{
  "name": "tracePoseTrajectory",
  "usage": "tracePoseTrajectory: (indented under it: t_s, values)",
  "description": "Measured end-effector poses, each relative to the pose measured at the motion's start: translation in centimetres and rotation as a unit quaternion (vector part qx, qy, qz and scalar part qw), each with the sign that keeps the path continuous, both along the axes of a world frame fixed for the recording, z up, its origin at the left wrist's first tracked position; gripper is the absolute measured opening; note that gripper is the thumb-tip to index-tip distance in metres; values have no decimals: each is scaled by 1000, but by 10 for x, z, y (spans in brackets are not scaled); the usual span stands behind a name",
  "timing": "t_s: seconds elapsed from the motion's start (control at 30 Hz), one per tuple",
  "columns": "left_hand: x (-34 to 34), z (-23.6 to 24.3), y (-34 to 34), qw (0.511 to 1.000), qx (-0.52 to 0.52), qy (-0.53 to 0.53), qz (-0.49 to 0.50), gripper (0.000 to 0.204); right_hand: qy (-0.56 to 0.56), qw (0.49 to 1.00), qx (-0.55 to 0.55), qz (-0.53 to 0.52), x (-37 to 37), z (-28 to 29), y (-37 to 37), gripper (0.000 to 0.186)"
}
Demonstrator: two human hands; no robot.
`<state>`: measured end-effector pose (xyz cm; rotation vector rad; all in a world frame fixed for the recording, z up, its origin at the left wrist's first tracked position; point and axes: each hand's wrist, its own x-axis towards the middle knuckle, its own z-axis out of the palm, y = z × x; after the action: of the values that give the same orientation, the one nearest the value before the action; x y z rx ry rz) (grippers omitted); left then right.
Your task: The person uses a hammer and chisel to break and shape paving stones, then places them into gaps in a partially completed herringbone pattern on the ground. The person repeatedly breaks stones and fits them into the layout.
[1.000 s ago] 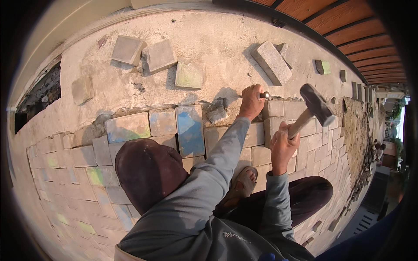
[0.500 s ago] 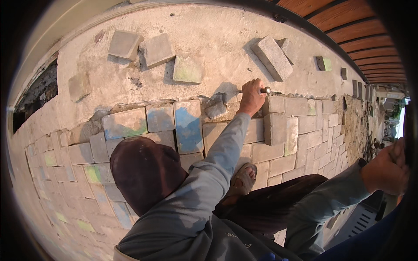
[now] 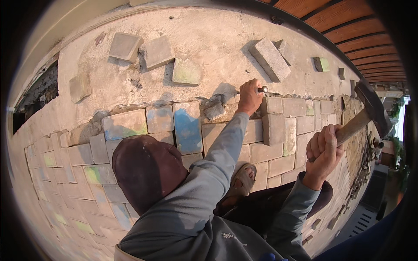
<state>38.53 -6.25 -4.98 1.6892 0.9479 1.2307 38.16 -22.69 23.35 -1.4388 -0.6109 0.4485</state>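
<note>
Gripping a chisel-like rod (image 3: 263, 89), my left fingers (image 3: 251, 86) curl tight near the broken concrete edge (image 3: 195, 98); my right fingers (image 3: 327, 140) clasp a hammer (image 3: 365, 116) by its handle, above paving blocks (image 3: 281, 166).

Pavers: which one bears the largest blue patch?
The long paver, left of the left hand and directly right of the squarish blue-tinged one; blue covers much of its face, whereas other pavers show less.
</note>
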Motion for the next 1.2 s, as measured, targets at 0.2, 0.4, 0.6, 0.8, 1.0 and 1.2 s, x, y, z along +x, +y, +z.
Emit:
tracePoseTrajectory:
  t_s: [0.2, 0.4, 0.6, 0.8, 1.0, 1.2]
  values:
    - [1, 4, -3, 1000, -4, -2, 1, 20, -241, 922, 300, 44, 67, 143, 26, 39]
    - [11, 9, -5, 1000, -20, -14, -13, 20, 160, 952, -253, 64, -10, -163, -6, 23]
    - [4, -5, 0, 999, -30, 18, -14, 18, 295, 907, -290, 75, -14, -165, -23, 25]
    - [9, -13, 11, 999, -23, 41, 0, 17, 277, 923, -257, 69, -17, -148, -19, 20]
    - [1, -12, 4, 1000, -7, 26, 6, 15, 51, 999, 19, 4, -8, -48, 4, 19]
    - [1, -10, 3, 1000, -16, 8, 15, 17, -196, 951, 238, -21, 14, -7, 54, 18]
